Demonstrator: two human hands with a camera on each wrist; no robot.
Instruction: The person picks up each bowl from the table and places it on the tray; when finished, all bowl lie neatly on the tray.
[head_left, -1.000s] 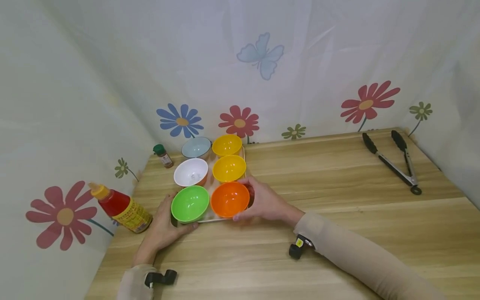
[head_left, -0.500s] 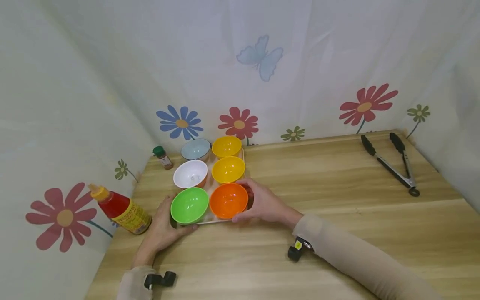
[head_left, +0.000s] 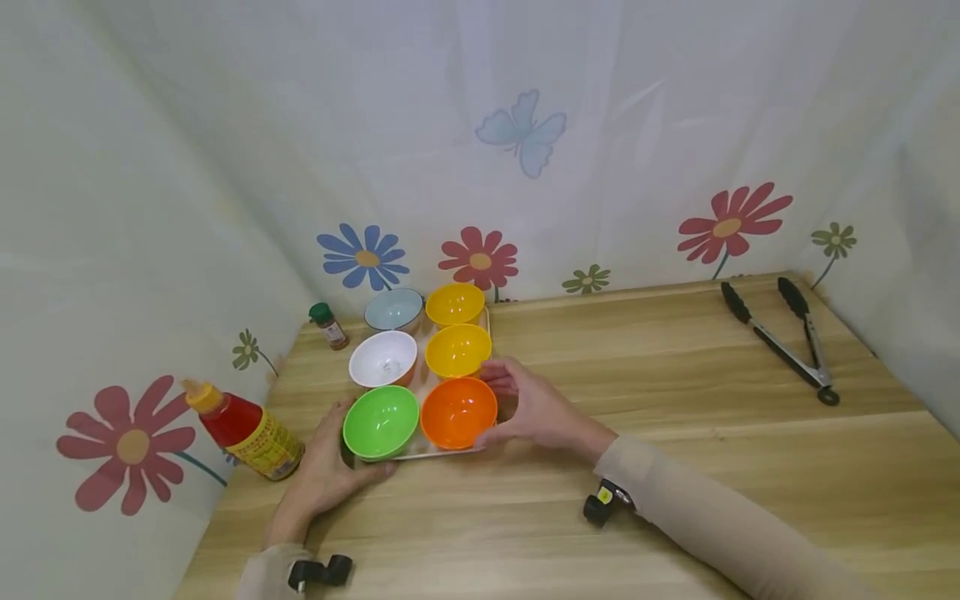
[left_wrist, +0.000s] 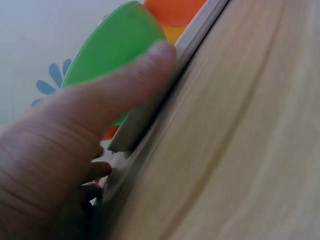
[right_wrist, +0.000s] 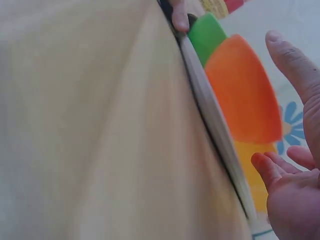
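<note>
A light rectangular tray (head_left: 431,454) on the wooden table carries two columns of small bowls. Nearest me are a green bowl (head_left: 381,422) and an orange bowl (head_left: 459,413). My left hand (head_left: 324,471) grips the tray's near left corner, thumb along the front edge and fingers round the left side, partly hidden by the green bowl. Beside the orange bowl is my right hand (head_left: 536,407), its thumb and fingers spread. In the right wrist view a gap separates these fingers (right_wrist: 272,167) from the tray and the orange bowl.
Behind are a white-lined bowl (head_left: 382,359), two yellow bowls (head_left: 458,351) and a pale blue bowl (head_left: 393,309). A red sauce bottle (head_left: 247,433) stands by my left hand, a green-capped spice jar (head_left: 328,326) farther back. Tongs (head_left: 787,350) lie at the far right.
My right hand has drawn slightly away from the tray and orange bowl, its fingers parting. The left hand stays at its corner. The whole head view has shifted down a little.
</note>
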